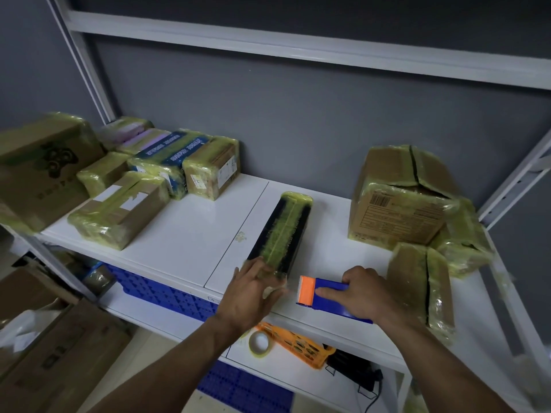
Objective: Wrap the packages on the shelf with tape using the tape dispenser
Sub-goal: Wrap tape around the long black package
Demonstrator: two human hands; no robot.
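Wrapped packages (119, 210) sit at shelf (185, 234) left. Long dark package (280, 234) lies mid-shelf, tape along top. Left hand (253, 290) on its near end, too blurred to read the grip. Right hand (363, 293) curled round tape dispenser (326, 284) just beside. Probably pressing down a strip; next pass needs dispenser laid onto package.

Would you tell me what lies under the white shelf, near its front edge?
A tape roll, an orange basket and blue crates show; the shelf covers everything farther back.
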